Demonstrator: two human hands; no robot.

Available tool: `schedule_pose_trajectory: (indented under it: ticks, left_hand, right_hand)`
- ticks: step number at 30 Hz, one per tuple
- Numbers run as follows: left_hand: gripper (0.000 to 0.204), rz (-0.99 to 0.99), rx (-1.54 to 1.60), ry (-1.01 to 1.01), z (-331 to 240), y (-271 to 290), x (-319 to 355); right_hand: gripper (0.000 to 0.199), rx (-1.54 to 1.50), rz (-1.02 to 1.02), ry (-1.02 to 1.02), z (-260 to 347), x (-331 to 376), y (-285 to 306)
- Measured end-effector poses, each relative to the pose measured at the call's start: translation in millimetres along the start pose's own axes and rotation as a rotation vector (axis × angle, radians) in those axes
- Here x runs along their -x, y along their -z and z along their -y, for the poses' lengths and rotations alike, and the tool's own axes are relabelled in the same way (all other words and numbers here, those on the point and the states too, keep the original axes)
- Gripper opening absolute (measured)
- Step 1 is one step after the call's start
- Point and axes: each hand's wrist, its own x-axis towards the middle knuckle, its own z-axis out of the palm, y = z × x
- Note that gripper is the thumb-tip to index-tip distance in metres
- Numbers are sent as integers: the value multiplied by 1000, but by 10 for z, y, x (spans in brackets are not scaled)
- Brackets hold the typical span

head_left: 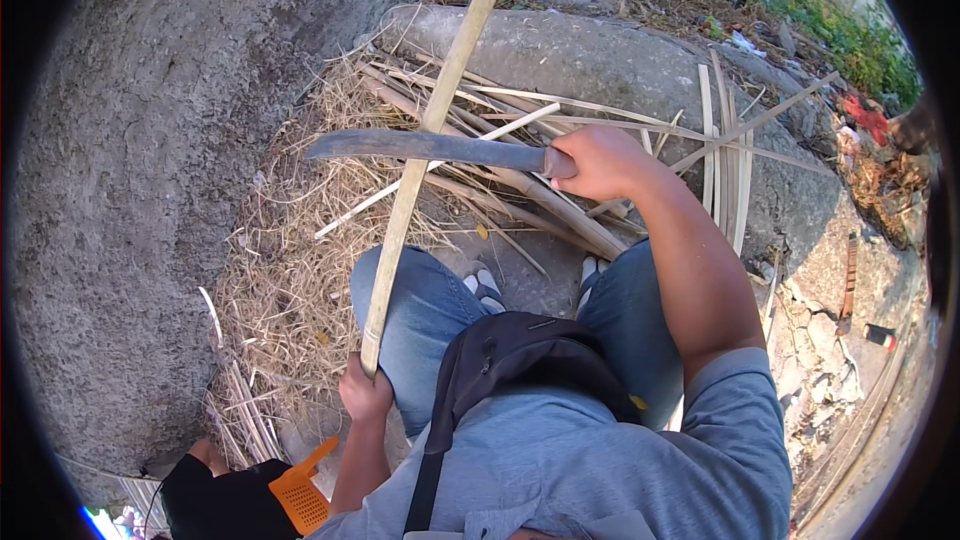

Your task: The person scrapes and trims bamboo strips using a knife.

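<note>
My left hand is closed round the lower end of a long, flat bamboo strip, which slants up and away past my left knee. In my right hand is the handle of a machete, its dark, slightly curved blade pointing left. The blade lies across the strip at about its middle; whether it touches or cuts into it I cannot tell. Under the blade's level, split bamboo pieces lie heaped on the ground in front of my feet.
Curly shavings cover the ground at left, beside a rough grey wall. Pale strips lean on a large stone. An orange plastic seat and a person in black are at lower left. A long brown object lies at right.
</note>
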Motion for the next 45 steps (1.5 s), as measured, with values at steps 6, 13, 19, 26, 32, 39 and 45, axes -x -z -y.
schedule_pose_trajectory:
  ticks: [6,13,19,26,32,39,45]
  left_hand:
    - [20,-12,1,-17,41,-27,6]
    - [18,-22,10,-27,68,-42,5]
    - [18,-2,9,4,27,-26,-3]
    - [17,-23,21,-28,47,-39,-4]
    - [15,-22,10,-16,53,-39,-2]
    - [16,-33,19,-48,66,-43,-7]
    - [18,-15,11,-15,51,-33,-4]
  right_hand:
    - [31,-22,93,-35,56,-24,28]
    - [31,-21,81,-22,29,-21,19]
    - [29,-20,51,-18,20,-10,2]
    - [29,-31,46,-2,-11,-14,-24]
    - [29,-26,20,15,-37,-33,-56]
    - [31,-17,2,28,-32,-33,-53]
    - [33,-11,3,28,-10,-24,-30]
